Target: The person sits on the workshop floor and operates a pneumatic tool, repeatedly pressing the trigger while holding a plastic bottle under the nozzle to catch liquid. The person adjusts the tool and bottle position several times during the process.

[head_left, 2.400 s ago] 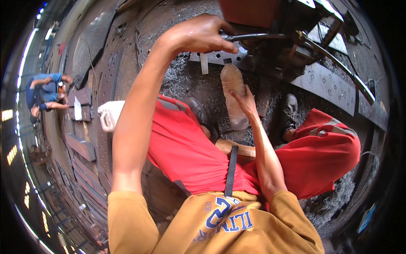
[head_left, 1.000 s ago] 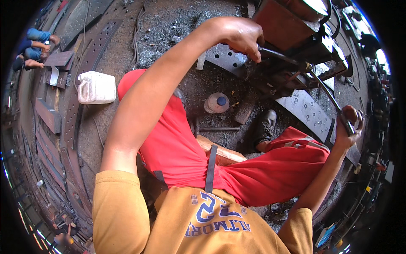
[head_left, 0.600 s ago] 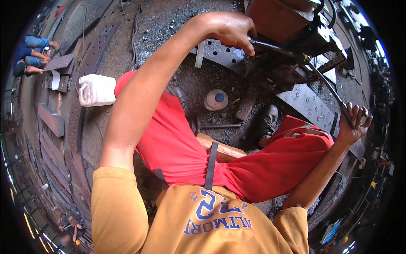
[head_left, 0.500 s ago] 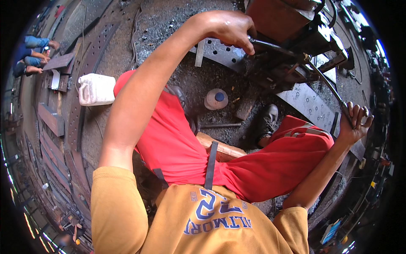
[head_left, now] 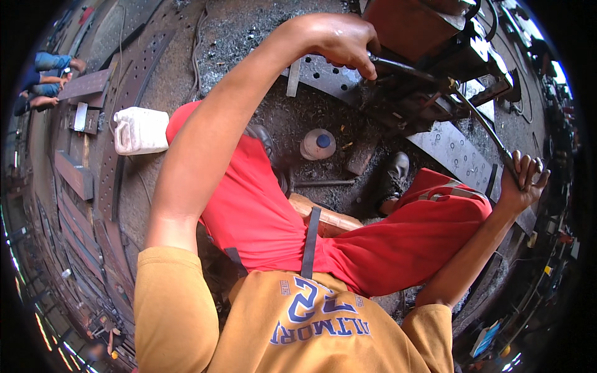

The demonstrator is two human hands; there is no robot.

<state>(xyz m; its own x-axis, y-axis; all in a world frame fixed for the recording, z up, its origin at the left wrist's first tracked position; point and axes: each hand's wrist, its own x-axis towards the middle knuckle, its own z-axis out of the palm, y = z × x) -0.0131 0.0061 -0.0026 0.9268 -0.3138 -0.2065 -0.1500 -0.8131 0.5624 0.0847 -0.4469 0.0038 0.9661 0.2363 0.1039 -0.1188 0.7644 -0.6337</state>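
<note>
A machine (head_left: 413, 28) with a reddish-brown body and dark metal parts stands at the upper right, resembling a portable drill press. From its hub (head_left: 449, 85) two metal handle bars reach out to either side. My left hand (head_left: 345, 46) is closed at the end of the left handle bar (head_left: 404, 67), thumb pointing down along it. Farther right, my right hand (head_left: 523, 180) grips the lower end of the right handle bar (head_left: 485, 127), its fingers partly curled around. Below the machine lies a grey steel plate (head_left: 457, 152) with round marks; another plate with holes (head_left: 333, 78) extends to the left.
Between my feet stands a clear bottle with a blue cap (head_left: 322, 142), near a loose metal rod (head_left: 323, 183) and a wooden block (head_left: 329, 217). A white jerrycan (head_left: 142, 130) is by my left knee. Metal shavings litter the floor. Another person (head_left: 46, 81) works at far left among steel plates.
Both hands stay on the handle bars, with hardly any movement. The person at far left has shifted their hands slightly over a plate.
</note>
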